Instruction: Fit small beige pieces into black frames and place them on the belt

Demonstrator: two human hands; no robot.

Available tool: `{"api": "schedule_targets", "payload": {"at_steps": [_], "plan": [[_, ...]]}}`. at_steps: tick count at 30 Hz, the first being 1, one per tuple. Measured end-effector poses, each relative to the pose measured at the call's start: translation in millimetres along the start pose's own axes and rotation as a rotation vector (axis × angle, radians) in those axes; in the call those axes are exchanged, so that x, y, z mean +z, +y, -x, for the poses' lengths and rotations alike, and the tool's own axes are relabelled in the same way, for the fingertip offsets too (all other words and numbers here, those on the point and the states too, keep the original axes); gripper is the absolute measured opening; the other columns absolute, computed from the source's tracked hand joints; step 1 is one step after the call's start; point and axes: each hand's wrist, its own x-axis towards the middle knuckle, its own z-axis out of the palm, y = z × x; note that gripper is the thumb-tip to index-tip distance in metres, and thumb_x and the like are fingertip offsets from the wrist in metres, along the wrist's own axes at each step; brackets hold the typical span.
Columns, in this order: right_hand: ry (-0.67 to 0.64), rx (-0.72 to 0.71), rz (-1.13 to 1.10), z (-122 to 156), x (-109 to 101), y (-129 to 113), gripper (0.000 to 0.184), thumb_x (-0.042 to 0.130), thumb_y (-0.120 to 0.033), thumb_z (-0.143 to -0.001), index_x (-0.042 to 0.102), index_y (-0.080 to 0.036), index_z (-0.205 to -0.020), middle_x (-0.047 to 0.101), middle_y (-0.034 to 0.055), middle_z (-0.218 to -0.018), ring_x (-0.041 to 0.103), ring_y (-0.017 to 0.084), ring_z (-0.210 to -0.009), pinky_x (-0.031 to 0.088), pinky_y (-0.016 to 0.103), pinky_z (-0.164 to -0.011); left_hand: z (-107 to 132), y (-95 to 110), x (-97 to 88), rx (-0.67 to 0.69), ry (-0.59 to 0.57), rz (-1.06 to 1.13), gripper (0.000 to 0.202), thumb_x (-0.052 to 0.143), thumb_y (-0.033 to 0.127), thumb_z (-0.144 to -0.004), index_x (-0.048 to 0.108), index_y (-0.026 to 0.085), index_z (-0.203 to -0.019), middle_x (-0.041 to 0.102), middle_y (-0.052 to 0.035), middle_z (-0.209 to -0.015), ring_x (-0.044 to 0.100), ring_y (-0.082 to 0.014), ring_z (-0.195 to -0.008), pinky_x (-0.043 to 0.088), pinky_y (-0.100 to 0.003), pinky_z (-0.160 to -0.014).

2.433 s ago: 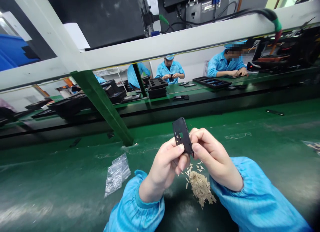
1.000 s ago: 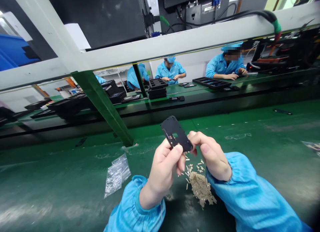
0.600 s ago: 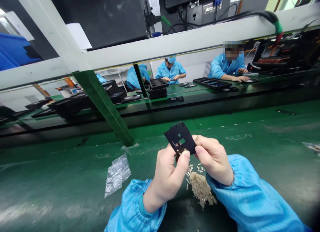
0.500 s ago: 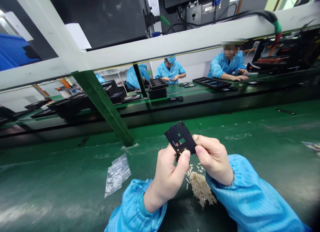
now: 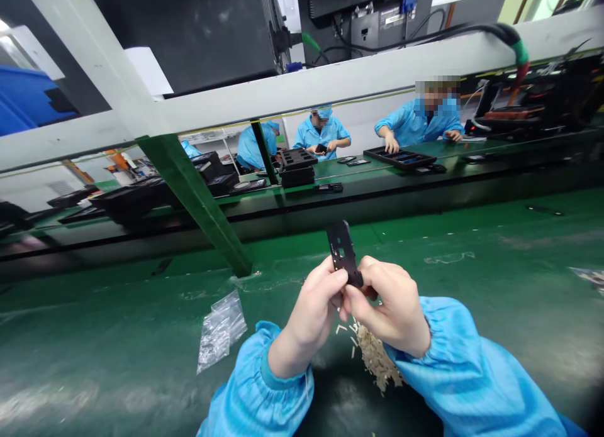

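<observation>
Pinched between thumb and fingers of the left hand, a thin black part rises out of the grip, most of its length standing clear beyond the thumb. The right hand is curled in just beside, its thumb and forefinger at the part's lower right end; whether they close on it is hidden. Both wrists come in from the near side, angled toward each other, in blue sleeves. The part's long axis runs from that near end away from the person, leaning slightly left at the top, with its face of small cut-outs tilted toward the camera.

Below the grip and partly covered by the right hand and sleeve, a pile of beige slivers lies on the green tabletop. Clear plastic bags lie left of the grip. Well beyond it to the right is a slim dark piece; a green post stands beyond to the left. Farther off, across from the grip, one co-worker has a hand at a black tray, and another holds something small and dark.
</observation>
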Motion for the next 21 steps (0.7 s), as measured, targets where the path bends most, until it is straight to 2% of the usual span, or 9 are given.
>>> {"api": "schedule_targets", "payload": {"at_steps": [5,9,13,21], "plan": [[-0.039,0.048,0.040,-1,-3,-2,0.023,0.051,-0.011,-0.080,0.039,-0.021,-0.063,0.046,-0.0044,-0.051,0.038,0.009,-0.044,0.031,0.024,-0.047,-3,-6,-1.5,-0.015,-0.022,0.023,0.027,0.056,0.042,-0.076,0.048,0.016,-0.071,0.042,0.0050,-0.058,0.042,-0.0068,-0.047,0.033,-0.020,-0.044],[-0.036,0.037,0.067,-2,-3,-2,0.026,0.049,-0.011,-0.080,0.037,-0.020,-0.059,0.042,-0.0047,-0.050,0.037,0.008,-0.044,0.030,0.023,-0.047,-5,-7,-3.3,-0.013,-0.062,-0.006,0.029,0.055,0.044,-0.078,0.049,0.016,-0.075,0.044,0.0041,-0.062,0.039,-0.0064,-0.051,0.033,-0.021,-0.048],[-0.059,0.006,0.161,-2,-1,2,0.025,0.048,-0.010,-0.077,0.039,-0.019,-0.056,0.039,-0.0045,-0.051,0.035,0.008,-0.045,0.029,0.023,-0.047,-8,-9,-5.6,0.016,-0.110,-0.080,0.024,0.056,0.038,-0.078,0.049,0.015,-0.078,0.048,0.0017,-0.069,0.041,-0.0076,-0.057,0.035,-0.022,-0.052],[-0.093,-0.028,0.189,0,1,6,0.022,0.049,-0.011,-0.075,0.040,-0.019,-0.056,0.040,-0.0039,-0.051,0.036,0.008,-0.045,0.029,0.022,-0.047,-11,-8,-10.9,0.108,-0.172,-0.286,0.022,0.048,0.038,-0.081,0.044,0.016,-0.080,0.042,0.0015,-0.073,0.038,-0.0109,-0.066,0.036,-0.024,-0.061]]}}
